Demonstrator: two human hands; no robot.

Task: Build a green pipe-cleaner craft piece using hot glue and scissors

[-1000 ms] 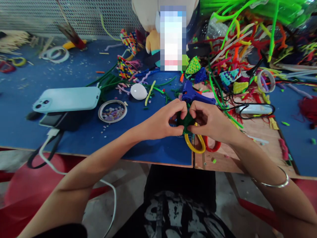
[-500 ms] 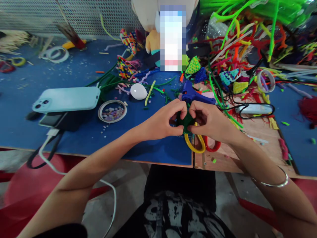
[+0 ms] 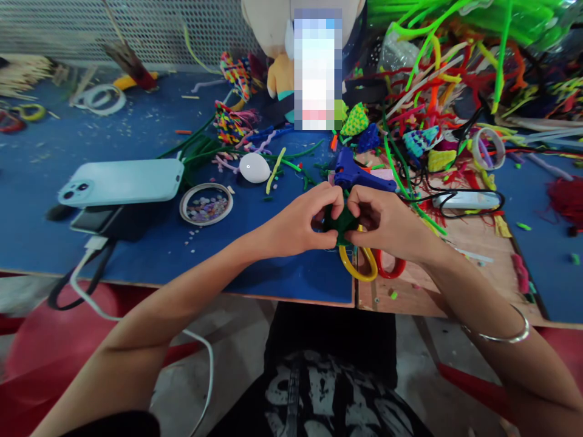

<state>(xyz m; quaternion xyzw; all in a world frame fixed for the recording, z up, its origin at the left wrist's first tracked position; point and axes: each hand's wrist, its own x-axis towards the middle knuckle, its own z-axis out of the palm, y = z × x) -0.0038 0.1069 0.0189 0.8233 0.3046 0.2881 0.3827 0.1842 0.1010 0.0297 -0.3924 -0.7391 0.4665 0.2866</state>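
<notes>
Between both hands is a small dark green fuzzy piece (image 3: 345, 228), which looks like pipe cleaner work. My left hand (image 3: 314, 218) pinches its left side with thumb and curled fingers. On the opposite side my right hand (image 3: 382, 221) grips it the same way; the fingers cover much of its shape. Under the hands lie scissors with one yellow handle loop (image 3: 359, 271) and one red loop (image 3: 392, 267); their blades are hidden. Just beyond the fingers is a blue glue gun (image 3: 353, 173). A white egg-shaped object (image 3: 254, 167) rests farther left.
A light blue phone (image 3: 125, 182) lies at left on a dark device with a white cable. A round dish of beads (image 3: 207, 204) is nearby. Colourful pipe cleaners (image 3: 437, 73) pile up at the back right. A lit, blurred screen (image 3: 317, 70) stands at the back.
</notes>
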